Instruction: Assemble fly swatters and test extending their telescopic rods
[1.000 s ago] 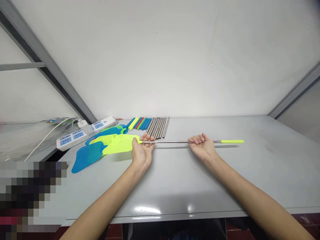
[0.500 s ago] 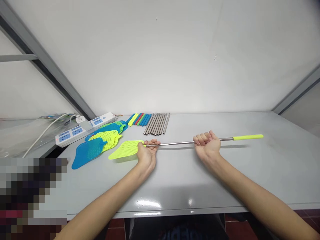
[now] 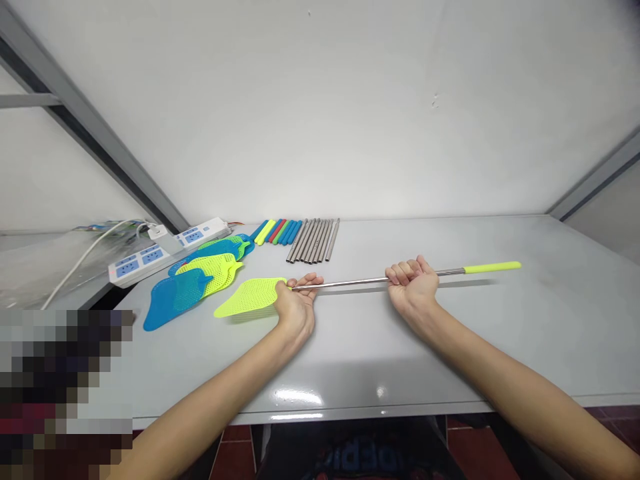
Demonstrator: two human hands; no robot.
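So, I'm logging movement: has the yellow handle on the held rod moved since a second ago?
Yes, to the right: the yellow handle on the held rod is now farther from the metal tubes lying on the table.

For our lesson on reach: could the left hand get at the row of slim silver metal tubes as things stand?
Probably yes: the tubes lie beyond the left hand with nothing seen between. It holds the yellow-green mesh paddle at its neck, though, so it may need to let go first.
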